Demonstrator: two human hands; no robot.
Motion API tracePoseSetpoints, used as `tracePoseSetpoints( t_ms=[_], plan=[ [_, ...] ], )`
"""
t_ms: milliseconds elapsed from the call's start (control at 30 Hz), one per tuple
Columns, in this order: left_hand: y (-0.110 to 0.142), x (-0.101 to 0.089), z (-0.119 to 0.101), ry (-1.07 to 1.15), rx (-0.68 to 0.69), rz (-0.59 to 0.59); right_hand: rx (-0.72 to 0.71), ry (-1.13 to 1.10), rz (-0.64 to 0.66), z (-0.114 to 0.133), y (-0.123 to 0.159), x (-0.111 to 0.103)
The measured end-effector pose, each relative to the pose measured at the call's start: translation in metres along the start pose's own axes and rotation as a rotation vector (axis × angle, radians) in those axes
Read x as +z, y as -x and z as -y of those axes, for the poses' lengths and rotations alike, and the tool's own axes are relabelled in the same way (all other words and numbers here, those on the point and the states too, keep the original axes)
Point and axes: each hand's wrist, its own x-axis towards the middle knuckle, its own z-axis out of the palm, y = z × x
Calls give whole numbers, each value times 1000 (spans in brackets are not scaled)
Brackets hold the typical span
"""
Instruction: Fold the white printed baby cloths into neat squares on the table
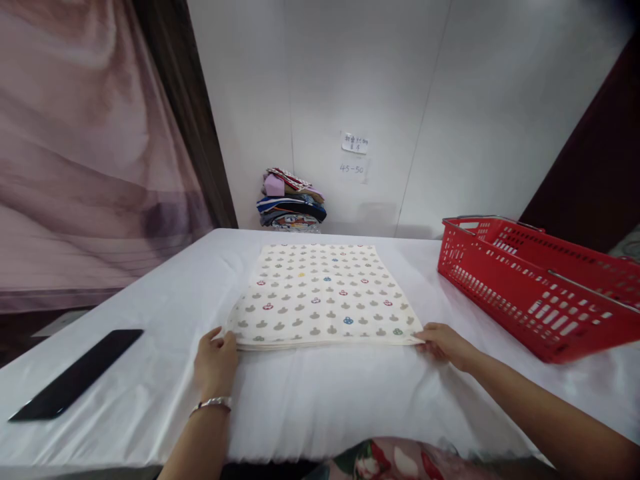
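Cream rectangular fabric piece with grey-brown and coloured mushroom-like prints (pixel 320 293), spread flat and pinched at both near corners.

Lies mid-table on smooth white cloth covering (pixel 320 400), showing stacked layers along the near edge, with the left hand (pixel 216 360) closed, thumb to fingers, on the near left corner and the right hand (pixel 445 343) likewise on the near right one. Looks light, soft and limp, likely to sag or crease if lifted one-handed, hardly fragile; best taken by two corners, catching every layer. To the right, red perforated plastic basket (pixel 505 300); to the left, flat glossy black slab (pixel 77 373); beyond, multicoloured folded cloth pile (pixel 293 203) before a pale panelled wall (pixel 240 80).
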Motion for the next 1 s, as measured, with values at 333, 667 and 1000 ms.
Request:
tracePoseSetpoints(
  t_ms=[333, 667, 1000],
  plan=[
    [16, -25, 7, -149, 172, 61, -94, -122, -82, -7, 13, -12],
    [19, -32, 10, -596, 253, 152, -242, 733, -148, -12, 10, -7],
    [13, -46, 31, -395, 1128, 322, -1042, 1163, -102, -33, 13, -17]
  ],
)
